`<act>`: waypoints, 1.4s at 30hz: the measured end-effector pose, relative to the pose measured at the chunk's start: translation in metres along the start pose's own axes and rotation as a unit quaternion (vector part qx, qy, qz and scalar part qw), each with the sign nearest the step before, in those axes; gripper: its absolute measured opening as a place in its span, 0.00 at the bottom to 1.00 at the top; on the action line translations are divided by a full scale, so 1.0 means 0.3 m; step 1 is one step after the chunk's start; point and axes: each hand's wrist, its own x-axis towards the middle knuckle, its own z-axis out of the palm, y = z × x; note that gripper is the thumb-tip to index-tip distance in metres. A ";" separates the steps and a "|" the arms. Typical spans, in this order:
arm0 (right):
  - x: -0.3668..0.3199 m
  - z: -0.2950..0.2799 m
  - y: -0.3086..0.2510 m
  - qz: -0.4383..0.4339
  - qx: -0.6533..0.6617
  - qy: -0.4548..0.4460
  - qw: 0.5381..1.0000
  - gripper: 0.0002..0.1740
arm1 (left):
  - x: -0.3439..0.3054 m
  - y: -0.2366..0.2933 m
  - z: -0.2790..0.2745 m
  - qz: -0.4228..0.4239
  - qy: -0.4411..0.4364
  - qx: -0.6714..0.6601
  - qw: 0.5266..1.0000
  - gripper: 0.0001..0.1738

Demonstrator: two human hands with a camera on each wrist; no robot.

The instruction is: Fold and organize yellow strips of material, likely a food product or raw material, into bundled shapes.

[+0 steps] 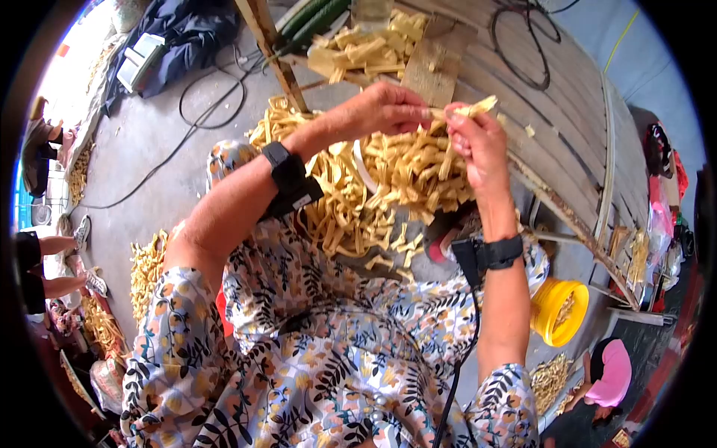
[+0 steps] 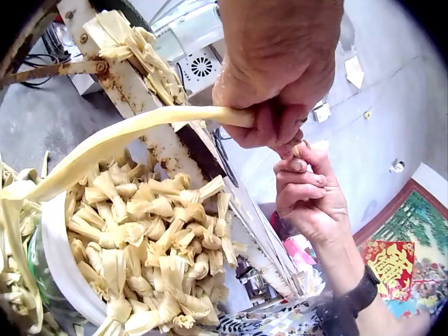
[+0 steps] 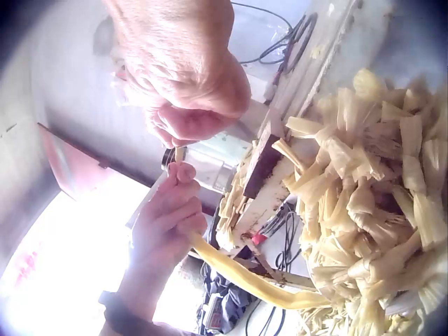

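Observation:
Both hands are raised above a heap of knotted pale-yellow strips (image 1: 418, 168), fingertips close together. The left hand (image 1: 392, 108) grips a long yellow strip (image 2: 126, 133), which trails from its fist down toward the heap in the left wrist view. Opposite it, the right hand (image 1: 478, 142) pinches a short piece between thumb and fingers, and a pale frayed end (image 1: 478, 107) stands out above that hand. In the right wrist view the fingertips of both hands nearly meet at a small bit of strip (image 3: 180, 152). Curled fingers hide the exact join.
A slatted board with a rusty frame (image 1: 553, 190) lies beyond the hands, carrying more folded strips (image 1: 366, 48) and a black cable (image 1: 534, 45). A yellow bucket (image 1: 559, 312) stands at the right. The white rim of a tub (image 2: 59, 241) surrounds knotted pieces.

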 end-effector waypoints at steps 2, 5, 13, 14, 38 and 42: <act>0.022 -0.012 -0.003 0.006 -0.010 -0.019 1.000 0.09 | 0.021 -0.002 -0.026 -0.001 -0.021 0.010 1.000 0.14; 0.082 -0.045 -0.018 -0.014 -0.003 -0.012 1.000 0.12 | 0.065 0.006 -0.084 0.037 -0.024 0.093 0.995 0.14; 0.291 -0.072 -0.075 -0.071 -0.010 0.070 0.995 0.12 | 0.230 0.041 -0.184 0.118 0.120 0.186 0.968 0.11; 0.315 -0.083 -0.057 -0.077 0.006 0.078 0.994 0.11 | 0.246 0.029 -0.192 0.107 0.120 0.166 0.973 0.12; 0.419 -0.072 0.001 -0.120 -0.003 0.150 0.981 0.10 | 0.369 -0.040 -0.225 0.097 0.222 0.247 0.938 0.10; 0.445 -0.084 0.027 -0.113 -0.013 0.153 0.982 0.09 | 0.403 -0.101 -0.231 0.151 0.254 0.220 0.930 0.09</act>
